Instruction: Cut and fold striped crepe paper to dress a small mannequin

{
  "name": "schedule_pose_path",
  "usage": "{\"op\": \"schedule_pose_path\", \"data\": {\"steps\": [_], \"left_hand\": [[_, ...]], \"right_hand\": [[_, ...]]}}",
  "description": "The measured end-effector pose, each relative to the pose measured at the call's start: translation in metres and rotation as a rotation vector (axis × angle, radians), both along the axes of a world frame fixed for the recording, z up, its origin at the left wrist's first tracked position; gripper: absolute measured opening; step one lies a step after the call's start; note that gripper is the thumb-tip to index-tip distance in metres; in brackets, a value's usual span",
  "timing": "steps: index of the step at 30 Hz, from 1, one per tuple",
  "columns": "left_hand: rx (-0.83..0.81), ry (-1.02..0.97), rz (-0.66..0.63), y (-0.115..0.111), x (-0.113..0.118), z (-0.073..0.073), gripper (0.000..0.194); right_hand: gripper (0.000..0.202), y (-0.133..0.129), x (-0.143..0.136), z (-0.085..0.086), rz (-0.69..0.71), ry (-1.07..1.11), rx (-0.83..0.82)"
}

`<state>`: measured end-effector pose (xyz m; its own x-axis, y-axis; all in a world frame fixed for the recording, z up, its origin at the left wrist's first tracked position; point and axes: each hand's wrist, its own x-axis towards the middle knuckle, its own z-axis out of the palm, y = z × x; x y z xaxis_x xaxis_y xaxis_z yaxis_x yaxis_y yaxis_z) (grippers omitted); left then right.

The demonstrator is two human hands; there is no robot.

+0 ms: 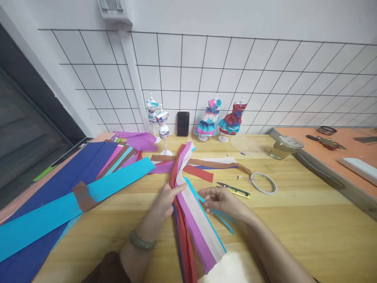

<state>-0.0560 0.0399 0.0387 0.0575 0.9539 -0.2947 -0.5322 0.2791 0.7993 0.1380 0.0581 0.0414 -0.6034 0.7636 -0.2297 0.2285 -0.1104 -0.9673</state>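
Observation:
My left hand (167, 200) is closed round a bundle of long crepe paper strips (198, 214), its thumb lying across the top. White, purple, red and narrow blue layers show, running down toward me. Just right of the bundle, my right hand (217, 202) pinches a thin blue paper strip (222, 219), whose loose ends trail below the fingers. More strips in brown, white and red (202, 173) lie flat behind my hands. Thread snips (234, 190) with a yellow handle rest beyond my right hand, beside a roll of tape (263, 183).
Small mannequins in paper dresses (208, 124) stand along the tiled wall, with a phone (183, 124) between them. Folded blue paper (59, 206) and other coloured sheets cover the left side. A lidded cup (284, 148) stands at right, near an orange surface (318, 145) holding keys (326, 142).

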Motion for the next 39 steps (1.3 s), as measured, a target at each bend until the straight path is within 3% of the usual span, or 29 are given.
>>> {"op": "schedule_pose_path", "data": {"steps": [2, 4, 8, 10, 14, 19, 24, 26, 29, 31, 36, 39], "left_hand": [[-0.009, 0.010, 0.033, 0.001, 0.000, 0.000, 0.029], [-0.035, 0.029, 0.067, 0.003, -0.001, -0.001, 0.030], [-0.078, 0.054, 0.093, 0.006, -0.002, -0.002, 0.034], [-0.090, 0.055, 0.094, 0.007, -0.003, -0.001, 0.033], [-0.078, 0.044, 0.012, 0.005, -0.004, 0.000, 0.036], [-0.068, 0.047, -0.038, 0.003, -0.005, 0.000, 0.036], [-0.098, 0.032, -0.064, 0.003, -0.006, 0.000, 0.029], [-0.103, 0.027, -0.065, 0.003, -0.006, 0.000, 0.025], [-0.095, 0.016, -0.053, 0.004, -0.006, -0.002, 0.023], [-0.084, 0.018, -0.048, 0.004, -0.006, -0.003, 0.022], [-0.070, 0.018, -0.061, 0.004, -0.006, -0.004, 0.023], [-0.080, 0.023, -0.060, 0.003, -0.005, -0.004, 0.023]], "right_hand": [[0.036, 0.003, 0.009, 0.002, 0.006, -0.070, 0.066], [0.034, 0.009, 0.020, 0.004, -0.072, -0.203, 0.201], [0.034, 0.023, 0.044, 0.004, -0.343, -0.726, 0.553], [0.030, 0.026, 0.052, 0.002, -0.356, -0.909, 0.643], [0.024, 0.023, 0.055, -0.004, -0.304, -0.992, 0.646], [0.023, 0.020, 0.053, -0.012, -0.349, -1.051, 0.616], [0.021, 0.023, 0.046, -0.004, -0.382, -0.963, 0.547], [0.025, 0.017, 0.035, 0.005, -0.388, -0.725, 0.468], [0.031, 0.001, 0.011, 0.015, -0.363, -0.158, 0.235], [0.035, -0.009, -0.003, 0.017, -0.329, 0.014, 0.121], [0.044, -0.017, -0.019, 0.003, -0.236, 0.005, 0.090], [0.037, -0.014, -0.018, -0.003, -0.125, -0.020, 0.108]]}}
